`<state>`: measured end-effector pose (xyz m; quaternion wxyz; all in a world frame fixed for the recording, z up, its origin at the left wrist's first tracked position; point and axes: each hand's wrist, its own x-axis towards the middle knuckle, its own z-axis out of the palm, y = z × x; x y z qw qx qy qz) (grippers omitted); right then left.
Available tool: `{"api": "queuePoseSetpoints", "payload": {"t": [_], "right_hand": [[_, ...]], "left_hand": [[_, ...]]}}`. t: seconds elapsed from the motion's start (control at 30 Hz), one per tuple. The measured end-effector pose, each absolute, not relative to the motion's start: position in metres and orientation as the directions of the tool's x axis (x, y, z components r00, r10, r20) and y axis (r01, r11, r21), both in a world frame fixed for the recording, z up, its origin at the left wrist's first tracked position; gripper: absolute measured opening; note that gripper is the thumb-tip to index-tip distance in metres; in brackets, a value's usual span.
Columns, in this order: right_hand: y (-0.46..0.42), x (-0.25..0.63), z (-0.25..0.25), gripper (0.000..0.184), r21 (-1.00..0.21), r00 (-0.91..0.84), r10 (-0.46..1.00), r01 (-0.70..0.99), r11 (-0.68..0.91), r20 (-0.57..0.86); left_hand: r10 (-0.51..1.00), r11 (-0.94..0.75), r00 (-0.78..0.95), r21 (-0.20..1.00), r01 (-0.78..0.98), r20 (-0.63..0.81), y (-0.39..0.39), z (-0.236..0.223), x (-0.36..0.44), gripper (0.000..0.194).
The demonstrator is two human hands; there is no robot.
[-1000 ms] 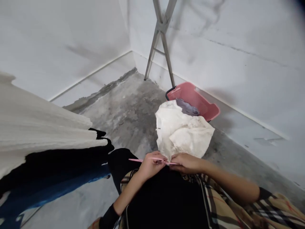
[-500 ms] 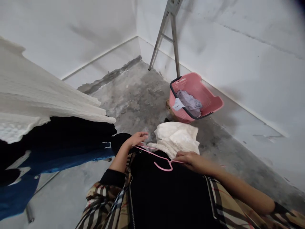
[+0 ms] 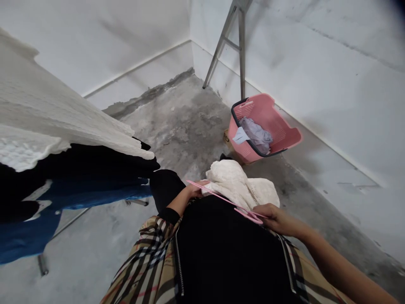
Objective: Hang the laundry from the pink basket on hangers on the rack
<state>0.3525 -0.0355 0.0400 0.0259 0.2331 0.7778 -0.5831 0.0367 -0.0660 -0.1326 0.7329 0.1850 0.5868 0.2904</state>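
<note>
Pink plastic hanger (image 3: pixel 221 197) between left hand (image 3: pixel 193 191) and right hand (image 3: pixel 276 218)

We wear a black top (image 3: pixel 228 257) with a thin zip (image 3: pixel 177 257), and tan plaid sleeves (image 3: pixel 145 257) with black cuffs (image 3: pixel 169 215).

A pink plastic laundry basket (image 3: pixel 268 114) sits tilted beside a white painted wall (image 3: pixel 319 71), holding a crumpled lilac cloth (image 3: pixel 257 135) with a white tag (image 3: pixel 241 136). Behind it stand the legs of a grey metal stepladder (image 3: pixel 241 55) on stained concrete flooring (image 3: pixel 177 122). Cream, black and blue hanging garments (image 3: pixel 53 109) fill the left.
</note>
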Motion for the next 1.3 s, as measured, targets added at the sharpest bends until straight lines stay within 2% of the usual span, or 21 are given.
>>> {"api": "queuePoseSetpoints", "payload": {"t": [0.13, 0.23, 0.33, 0.47, 0.57, 0.7, 0.83, 0.93, 1.0, 1.13, 1.3], "right_hand": [[-0.035, 0.362, 0.035, 0.052, -0.906, -0.847, 0.445, 0.394, 0.156, -0.292], [-0.036, 0.37, 0.029, 0.045, -0.886, -0.76, 0.599, 0.431, 0.171, -0.254], [-0.035, 0.375, 0.028, 0.04, -0.896, -0.689, 0.71, 0.395, 0.203, -0.144], [-0.026, 0.374, 0.036, 0.031, -0.945, -0.644, 0.765, 0.252, 0.21, -0.002], [-0.016, 0.371, 0.042, 0.022, -0.962, -0.52, 0.845, 0.148, 0.231, 0.123], [-0.001, 0.365, 0.045, 0.009, -0.958, -0.384, 0.92, 0.224, 0.18, 0.083], [0.012, 0.347, 0.059, 0.029, -0.9, -0.447, 0.894, 0.402, 0.171, -0.029], [0.025, 0.322, 0.079, 0.033, -0.81, -0.448, 0.892, 0.545, 0.215, -0.064], [0.037, 0.301, 0.089, 0.033, -0.774, -0.48, 0.874, 0.581, 0.252, -0.075], [0.059, 0.253, 0.082, 0.029, -0.844, -0.701, 0.71, 0.418, 0.335, -0.065], [0.041, 0.192, 0.043, 0.031, -0.915, -0.874, 0.465, 0.296, 0.276, -0.142]], "left_hand": [[0.673, 0.732, 0.075, 0.647, -0.215, -0.736, -0.058, -0.116, 0.043, 0.034], [0.771, 0.61, -0.047, 0.758, -0.23, -0.635, -0.06, -0.086, 0.027, 0.044], [0.851, 0.491, -0.11, 0.852, -0.183, -0.514, -0.073, -0.049, 0.013, 0.048], [0.915, 0.39, -0.09, 0.92, -0.048, -0.392, -0.098, -0.006, 0.011, 0.031], [0.945, 0.325, -0.047, 0.945, 0.033, -0.324, -0.111, 0.015, 0.021, 0.021], [0.977, 0.177, 0.087, 0.965, 0.194, -0.196, -0.118, 0.031, 0.035, 0.014], [0.968, -0.079, 0.25, 0.919, 0.386, -0.022, -0.121, 0.041, 0.038, 0.019], [0.947, -0.187, 0.313, 0.918, 0.349, 0.073, -0.119, 0.05, 0.039, 0.021], [0.922, -0.253, 0.36, 0.927, 0.277, 0.144, -0.115, 0.06, 0.043, 0.021], [0.805, -0.38, 0.535, 0.915, 0.132, 0.257, -0.101, 0.088, 0.061, 0.022], [0.652, -0.424, 0.68, 0.905, -0.039, 0.335, -0.089, 0.111, 0.08, 0.02]]}}
